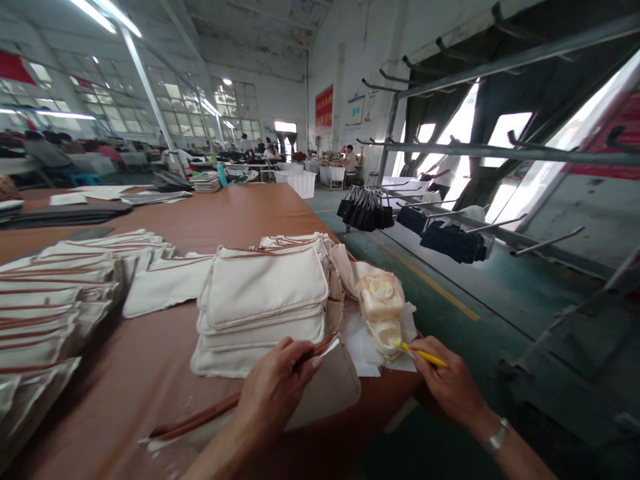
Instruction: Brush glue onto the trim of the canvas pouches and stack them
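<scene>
My left hand [275,383] is closed on a cream fabric panel [335,390] with brown edging, pinching its trimmed edge near the front of the table. In my right hand [450,380] is a yellow-handled brush [430,358], its tip at the mouth of a cream-stained plastic container [383,297]. That container lies on crumpled white paper [357,337] at the table's right edge; what is inside it is hard to make out. Just beyond my left hand rises a stack of cream fabric pieces [265,287] with brown trim.
More trimmed cream pieces [47,313] overlap in rows on the left of the brown table [245,207]. Dark folded material [70,215] lies farther back. To the right, a metal rack [480,157] with long prongs holds dark bags [367,210]. Other people sit at distant workstations.
</scene>
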`<state>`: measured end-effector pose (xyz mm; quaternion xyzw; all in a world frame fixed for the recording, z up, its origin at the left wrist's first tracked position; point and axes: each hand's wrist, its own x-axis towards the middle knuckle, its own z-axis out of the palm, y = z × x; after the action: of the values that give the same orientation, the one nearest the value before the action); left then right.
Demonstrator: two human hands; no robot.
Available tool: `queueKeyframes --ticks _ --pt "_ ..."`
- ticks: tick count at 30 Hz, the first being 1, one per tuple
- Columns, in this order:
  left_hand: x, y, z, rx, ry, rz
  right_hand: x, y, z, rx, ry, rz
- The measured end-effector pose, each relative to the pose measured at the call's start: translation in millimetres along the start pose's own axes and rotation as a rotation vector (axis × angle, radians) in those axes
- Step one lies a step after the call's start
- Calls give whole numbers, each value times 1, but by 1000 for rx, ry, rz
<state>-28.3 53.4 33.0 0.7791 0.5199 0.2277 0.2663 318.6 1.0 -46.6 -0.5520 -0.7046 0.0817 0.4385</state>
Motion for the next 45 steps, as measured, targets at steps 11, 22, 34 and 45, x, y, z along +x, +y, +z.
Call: queueKeyframes --ticks 11,22,34,45 --pt "-5 11 -3 -464 -150 -39 13 -86 -10 365 349 232" --pt "-15 9 -2 -450 -135 -52 24 -138 14 444 176 69" --pt "-17 11 4 -506 -185 -66 22 -138 7 296 208 -25" --pt "-24 13 7 -393 -107 33 21 -142 5 238 223 -60"
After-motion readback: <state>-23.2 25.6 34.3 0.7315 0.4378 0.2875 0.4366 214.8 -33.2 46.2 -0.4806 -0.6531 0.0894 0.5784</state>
